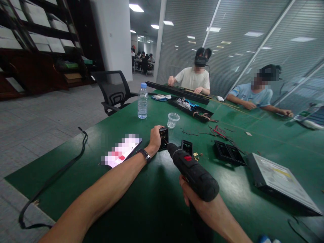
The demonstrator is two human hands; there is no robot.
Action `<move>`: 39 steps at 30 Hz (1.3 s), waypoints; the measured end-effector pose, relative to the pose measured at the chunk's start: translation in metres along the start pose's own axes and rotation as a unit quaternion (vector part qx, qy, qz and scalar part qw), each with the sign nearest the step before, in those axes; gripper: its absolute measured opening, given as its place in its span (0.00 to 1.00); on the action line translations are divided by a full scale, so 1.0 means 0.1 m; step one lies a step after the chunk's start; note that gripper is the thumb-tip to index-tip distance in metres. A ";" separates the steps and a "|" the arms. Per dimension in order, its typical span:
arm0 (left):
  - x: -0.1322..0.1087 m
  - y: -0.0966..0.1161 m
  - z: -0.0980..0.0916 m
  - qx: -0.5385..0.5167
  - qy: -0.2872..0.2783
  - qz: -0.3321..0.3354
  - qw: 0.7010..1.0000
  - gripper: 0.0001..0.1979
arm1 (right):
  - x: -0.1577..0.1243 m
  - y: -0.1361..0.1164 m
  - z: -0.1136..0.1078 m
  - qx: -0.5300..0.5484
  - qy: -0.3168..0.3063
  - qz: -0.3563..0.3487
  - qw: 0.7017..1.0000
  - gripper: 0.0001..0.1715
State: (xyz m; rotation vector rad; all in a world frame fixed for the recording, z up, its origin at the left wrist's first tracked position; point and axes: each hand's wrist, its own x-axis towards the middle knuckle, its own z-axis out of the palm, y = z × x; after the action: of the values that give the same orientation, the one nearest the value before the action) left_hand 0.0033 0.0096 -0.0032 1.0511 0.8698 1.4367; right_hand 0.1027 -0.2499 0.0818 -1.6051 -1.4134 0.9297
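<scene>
My left hand is closed around a small black rectangular part, holding it upright on the green table. My right hand grips a black electric screwdriver with a red mark; its tip points at the part in my left hand. A black watch is on my left wrist. Just right of the driver's nose lies another small black frame with a few small brass bits beside it.
A blurred phone lies left of my left hand. A water bottle and a clear plastic cup stand behind. Black trays, loose wires, an optical drive, a black cable at the left edge. Two people sit across.
</scene>
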 end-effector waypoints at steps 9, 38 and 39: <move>0.00 -0.01 0.00 0.000 -0.001 -0.004 1.000 0.23 | 0.01 -0.05 -0.02 0.020 -0.017 -0.009 1.000 0.13; 0.00 0.00 0.00 -0.011 -0.007 -0.011 1.000 0.21 | 0.01 -0.05 -0.02 0.046 -0.013 -0.001 0.999 0.09; 0.00 -0.01 0.00 -0.012 -0.008 -0.012 1.000 0.21 | 0.01 -0.06 -0.02 0.044 -0.015 0.000 0.999 0.09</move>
State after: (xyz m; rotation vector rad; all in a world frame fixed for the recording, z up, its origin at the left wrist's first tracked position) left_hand 0.0035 0.0098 -0.0037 1.0302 0.8476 1.4139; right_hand 0.1025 -0.2482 0.0885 -1.5311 -1.3734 1.0048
